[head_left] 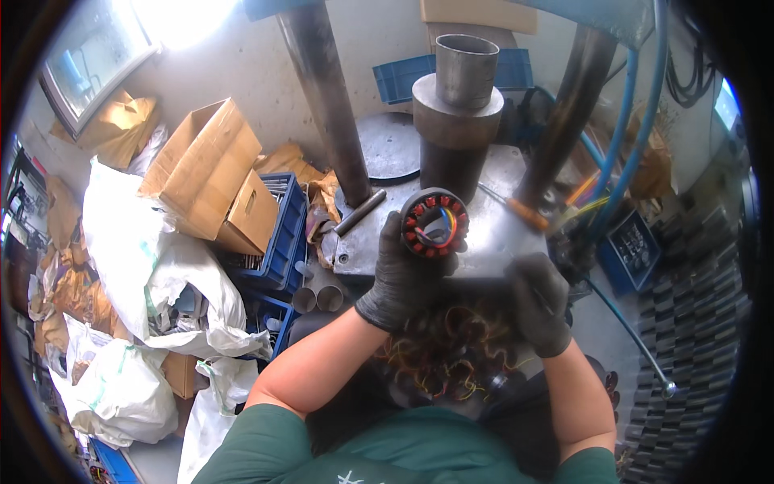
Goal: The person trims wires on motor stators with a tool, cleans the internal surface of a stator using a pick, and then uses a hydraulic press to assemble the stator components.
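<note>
Clearly, the thing in hand is a ring-shaped motor stator with red windings, held up over the near edge of a steel base plate, its open face toward the viewer. The gloved left hand grasps it by the outer rim, fingers around the lower left side, and coloured lead wires bunch inside the bore. The gloved right hand is apart from it, to the right beside the plate's near edge; it is blurred, its fingers seemingly curled, and I cannot tell whether they grip anything.

The step looks like checking or readying one stator, its leads gathered inward, ahead of work on the plate. Farther back, a stepped steel cylinder stands upright between two steel columns, the left one and the right one. If the stator is to be seated there, the next move would call for a level ring and leads clear of the rim. A screwdriver with an orange handle lies right of the cylinder, and a heap of wired parts sits nearest the body.
</note>
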Demonstrator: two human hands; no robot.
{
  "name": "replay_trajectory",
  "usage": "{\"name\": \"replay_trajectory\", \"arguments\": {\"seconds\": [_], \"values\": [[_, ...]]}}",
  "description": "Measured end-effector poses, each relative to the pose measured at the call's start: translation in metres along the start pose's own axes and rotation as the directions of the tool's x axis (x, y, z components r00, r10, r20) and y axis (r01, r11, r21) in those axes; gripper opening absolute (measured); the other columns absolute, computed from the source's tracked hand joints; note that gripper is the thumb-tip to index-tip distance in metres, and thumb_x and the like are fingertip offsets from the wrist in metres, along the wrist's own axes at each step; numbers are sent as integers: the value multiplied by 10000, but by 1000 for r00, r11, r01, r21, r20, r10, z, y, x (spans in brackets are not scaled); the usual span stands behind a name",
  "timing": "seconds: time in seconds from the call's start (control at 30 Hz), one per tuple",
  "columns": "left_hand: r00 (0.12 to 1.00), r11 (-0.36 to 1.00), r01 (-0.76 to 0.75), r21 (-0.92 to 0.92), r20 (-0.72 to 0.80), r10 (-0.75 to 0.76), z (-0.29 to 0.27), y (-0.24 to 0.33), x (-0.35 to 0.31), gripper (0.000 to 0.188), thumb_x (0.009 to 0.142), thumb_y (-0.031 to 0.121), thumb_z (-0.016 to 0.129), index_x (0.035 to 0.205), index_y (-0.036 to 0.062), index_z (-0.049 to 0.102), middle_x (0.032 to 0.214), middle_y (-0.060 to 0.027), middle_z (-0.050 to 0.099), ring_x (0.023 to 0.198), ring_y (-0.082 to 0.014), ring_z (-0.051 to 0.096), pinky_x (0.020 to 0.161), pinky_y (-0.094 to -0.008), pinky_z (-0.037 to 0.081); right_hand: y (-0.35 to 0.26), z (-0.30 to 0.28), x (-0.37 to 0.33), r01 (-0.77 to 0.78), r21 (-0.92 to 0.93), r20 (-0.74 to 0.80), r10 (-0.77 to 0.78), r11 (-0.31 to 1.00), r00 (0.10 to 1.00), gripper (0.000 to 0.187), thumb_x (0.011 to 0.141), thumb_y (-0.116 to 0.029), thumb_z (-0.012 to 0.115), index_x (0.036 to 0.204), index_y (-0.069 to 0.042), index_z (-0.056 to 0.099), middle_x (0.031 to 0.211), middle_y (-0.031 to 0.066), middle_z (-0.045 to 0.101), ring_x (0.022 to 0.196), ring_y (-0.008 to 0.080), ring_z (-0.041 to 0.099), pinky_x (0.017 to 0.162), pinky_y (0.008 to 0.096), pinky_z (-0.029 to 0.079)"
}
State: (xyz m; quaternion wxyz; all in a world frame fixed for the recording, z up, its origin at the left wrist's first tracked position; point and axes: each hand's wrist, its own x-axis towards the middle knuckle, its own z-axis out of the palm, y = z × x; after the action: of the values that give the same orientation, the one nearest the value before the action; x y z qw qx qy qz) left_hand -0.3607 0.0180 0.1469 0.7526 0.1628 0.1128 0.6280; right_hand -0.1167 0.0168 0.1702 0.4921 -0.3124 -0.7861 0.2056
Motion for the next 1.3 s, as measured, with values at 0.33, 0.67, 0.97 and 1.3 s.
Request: {"name": "replay_trajectory", "arguments": {"seconds": [0.33,0.67,0.97,1.3], "values": [[961,700,-247,670,78,265,-3,7,-4,873,941,744,658,1500,83,546,1250,-173,703,1077,-302,735,888,-425,635,91,44,-12,115,-693,364,209,711,908,569,892,-453,744,1314,-79,667,1282,169,660,1238,387,578,1105,557,407],[872,650,-471,596,203,446,20,26,4,859,924,339,869,1625,131,420,1467,-51,567,1318,-198,578,1085,-360,512,102,38,-16,31,-647,294,211,762,932,482,896,-455,739,1235,-114,701,1247,143,668,1204,389,586,1048,548,449],[589,-30,-667,744,552,591,122,92,87,692,804,88,879,1418,39,564,1320,-77,617,1206,-190,622,1036,-337,547,110,39,-11,9,-642,230,182,766,956,304,907,-374,701,1062,-117,747,1180,137,699,1104,371,624,948,543,480],[763,-362,-389,847,516,389,175,138,208,430,876,242,887,1197,24,700,1166,-86,741,1089,-204,697,928,-355,594,101,36,-10,15,-625,177,123,780,976,253,904,-332,641,972,-115,752,1066,123,692,1035,350,633,910,511,503]]}}
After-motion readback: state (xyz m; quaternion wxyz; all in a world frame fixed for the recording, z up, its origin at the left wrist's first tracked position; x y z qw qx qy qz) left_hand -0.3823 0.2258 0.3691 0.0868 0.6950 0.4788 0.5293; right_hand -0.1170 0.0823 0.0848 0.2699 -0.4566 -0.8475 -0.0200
